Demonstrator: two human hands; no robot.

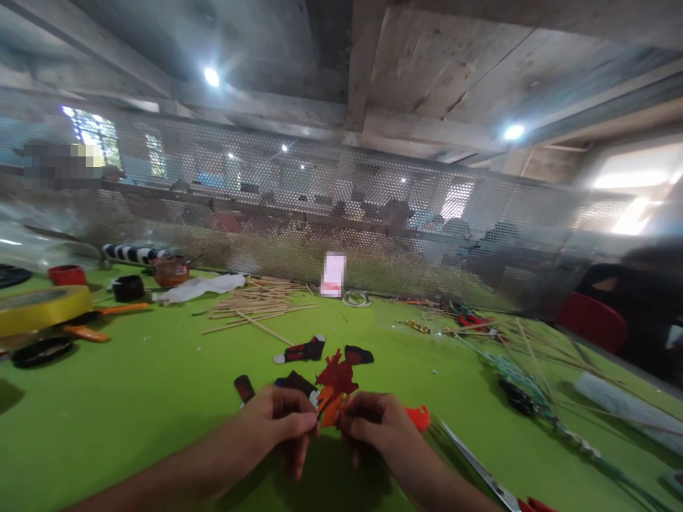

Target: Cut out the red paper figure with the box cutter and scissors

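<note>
My left hand (pixel 282 423) and my right hand (pixel 376 427) meet low in the middle of the view, just above the green table. Both have thumb and fingers pinched on the lower edges of a red and orange cutout (pixel 335 384), thin and jagged like flames. Just beyond the hands lie flat dark cutouts: a black and red one with a pale end (pixel 300 350), a rounded one (pixel 359 354), and a small one (pixel 244 388) at the left. A larger dark piece (pixel 296 382) is partly hidden behind my left hand.
Scissors (pixel 474 459) lie open at the right, beside an orange object (pixel 419 417). Thin wooden sticks (pixel 261 302) are piled at the back. Yellow tape (pixel 45 309) stands left; a green braided strand (pixel 533 398) runs along the right. A perforated metal screen (pixel 299 213) borders the table.
</note>
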